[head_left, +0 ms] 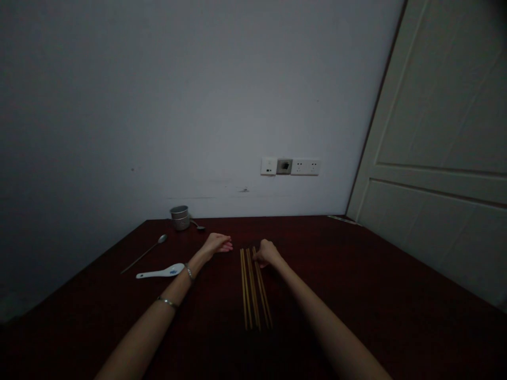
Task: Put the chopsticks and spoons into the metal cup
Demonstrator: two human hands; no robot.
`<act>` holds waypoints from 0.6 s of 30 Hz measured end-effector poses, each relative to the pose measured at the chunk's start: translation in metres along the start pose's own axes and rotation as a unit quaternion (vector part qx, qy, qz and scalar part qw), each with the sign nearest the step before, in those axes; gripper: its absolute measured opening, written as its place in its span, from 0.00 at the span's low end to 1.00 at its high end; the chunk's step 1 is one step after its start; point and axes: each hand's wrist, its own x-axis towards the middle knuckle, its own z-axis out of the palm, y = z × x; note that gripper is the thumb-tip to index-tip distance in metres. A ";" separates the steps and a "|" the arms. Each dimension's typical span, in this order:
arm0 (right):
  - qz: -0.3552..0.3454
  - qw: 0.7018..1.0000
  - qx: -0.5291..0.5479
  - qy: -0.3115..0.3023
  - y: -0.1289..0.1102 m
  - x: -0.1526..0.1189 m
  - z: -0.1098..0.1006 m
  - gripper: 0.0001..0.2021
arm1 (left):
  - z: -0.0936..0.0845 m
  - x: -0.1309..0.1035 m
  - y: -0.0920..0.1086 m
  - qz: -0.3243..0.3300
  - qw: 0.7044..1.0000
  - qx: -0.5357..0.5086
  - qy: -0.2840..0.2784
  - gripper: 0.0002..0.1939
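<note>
Three pairs of wooden chopsticks lie side by side on the dark red table, pointing away from me. My right hand is closed on the far end of the rightmost pair, its fingertips pinching the sticks. To the left of the chopsticks, my left hand rests just above or on the table with loosely bent fingers apart, holding nothing. Beside my left wrist lies a white soup spoon with a blue mark in its bowl, partly behind the wrist. Two bracelets are on the left arm.
A metal cup stands at the back left, with a small metal spoon beside it. Farther left lies a long-handled metal spoon. A wall with sockets borders the table behind; a pale door stands to the right.
</note>
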 end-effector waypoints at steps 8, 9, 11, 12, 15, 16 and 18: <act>-0.031 0.999 -0.036 0.027 0.006 0.001 -0.001 0.13 | -0.003 0.004 -0.004 -0.007 1.000 0.009 0.007 0.06; -0.028 0.999 -0.034 0.020 0.006 0.001 -0.001 0.13 | -0.003 0.004 -0.005 -0.007 1.000 0.009 0.008 0.06; -0.020 0.999 -0.032 0.011 0.005 0.001 -0.002 0.12 | -0.003 0.004 -0.005 -0.006 1.000 0.009 0.010 0.07; -0.017 0.999 -0.029 0.005 0.004 0.000 -0.002 0.11 | -0.003 0.003 -0.005 -0.005 1.000 0.009 0.012 0.07; -0.006 1.000 -0.015 -0.017 0.003 0.000 -0.003 0.09 | -0.003 0.002 -0.005 -0.001 1.000 0.007 0.014 0.08; -0.002 1.000 -0.009 -0.022 0.002 -0.001 -0.003 0.09 | -0.004 0.002 -0.006 0.000 1.000 0.005 0.014 0.08; 0.000 1.000 -0.001 -0.029 0.000 -0.002 -0.004 0.08 | -0.004 0.002 -0.006 -0.001 1.000 0.004 0.012 0.09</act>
